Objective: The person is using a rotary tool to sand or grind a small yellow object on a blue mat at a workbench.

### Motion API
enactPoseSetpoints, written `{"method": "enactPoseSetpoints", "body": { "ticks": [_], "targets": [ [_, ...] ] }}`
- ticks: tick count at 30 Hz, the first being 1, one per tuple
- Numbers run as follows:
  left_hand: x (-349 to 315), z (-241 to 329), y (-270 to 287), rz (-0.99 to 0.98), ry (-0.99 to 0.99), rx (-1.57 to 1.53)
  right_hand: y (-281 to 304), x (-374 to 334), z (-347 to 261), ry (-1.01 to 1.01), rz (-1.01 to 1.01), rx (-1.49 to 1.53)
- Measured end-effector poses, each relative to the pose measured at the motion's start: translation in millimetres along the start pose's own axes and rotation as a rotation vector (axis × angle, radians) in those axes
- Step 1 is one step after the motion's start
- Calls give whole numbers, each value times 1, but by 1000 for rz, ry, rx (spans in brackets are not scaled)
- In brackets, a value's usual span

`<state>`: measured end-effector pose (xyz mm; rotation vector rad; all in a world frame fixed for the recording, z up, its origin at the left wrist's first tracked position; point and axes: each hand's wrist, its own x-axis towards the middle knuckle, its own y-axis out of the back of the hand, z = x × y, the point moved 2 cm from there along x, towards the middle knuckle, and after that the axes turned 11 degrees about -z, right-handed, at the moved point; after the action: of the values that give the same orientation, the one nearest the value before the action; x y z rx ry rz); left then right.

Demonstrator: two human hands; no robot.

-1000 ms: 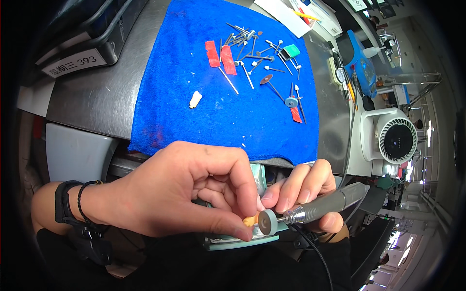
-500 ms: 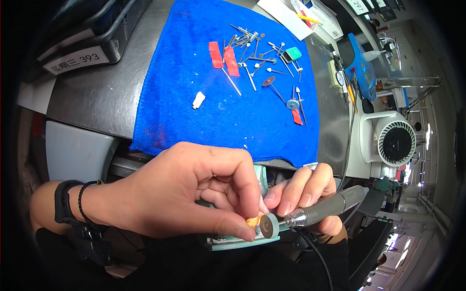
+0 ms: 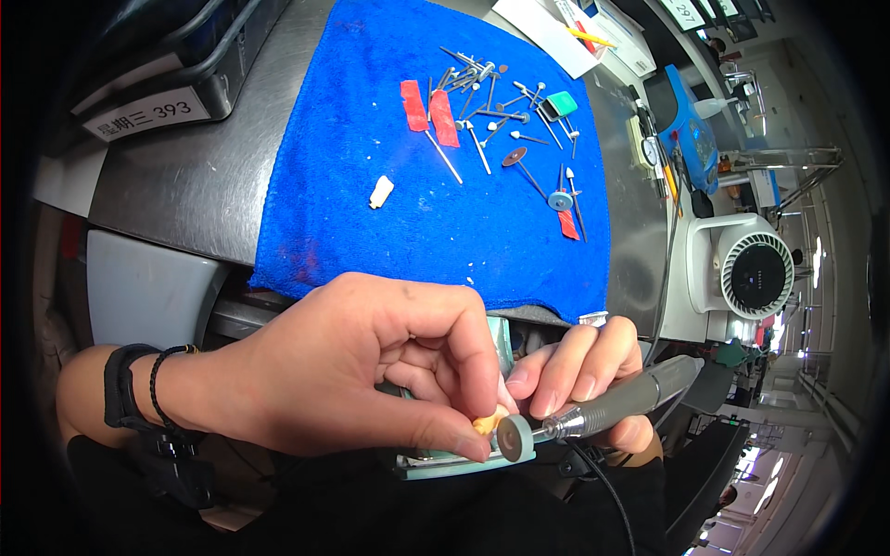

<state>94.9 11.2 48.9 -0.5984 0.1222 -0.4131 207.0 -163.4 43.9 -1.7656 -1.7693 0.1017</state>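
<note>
While the left hand (image 3: 389, 366) pinches the small yellow piece (image 3: 486, 424) just beside the grey wheel (image 3: 515, 438), the right hand (image 3: 591, 361) grips the grinder (image 3: 621, 400); I'd brace both hands together, press lightly, and guard the left thumb (image 3: 471, 447).

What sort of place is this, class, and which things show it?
Likely a workshop: the right hand holds a rotary tool with a grinding wheel, and loose bits lie on a blue towel.

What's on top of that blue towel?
Scattered rotary bits, red tape pieces, a small green piece and a cream piece lie on the blue towel. The left hand hides part of its near edge, so anything there is unseen.
</note>
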Motion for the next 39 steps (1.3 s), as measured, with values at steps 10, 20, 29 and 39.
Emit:
{"method": "enactPoseSetpoints", "body": {
  "ticks": [10, 20, 29, 39],
  "targets": [
    [-1, 0, 1, -13, -14, 22, 1, 1, 3, 43, 26, 64],
    [0, 1, -1, -12, -9, -8, 1, 0, -1, 0, -25, -18],
    [0, 0, 0, -7, -6, -18, -1, 0, 1, 28, 4, 8],
    [1, 2, -2, -10, -19, 6, 0, 0, 2, 59, -6, 80]
  ]
}}
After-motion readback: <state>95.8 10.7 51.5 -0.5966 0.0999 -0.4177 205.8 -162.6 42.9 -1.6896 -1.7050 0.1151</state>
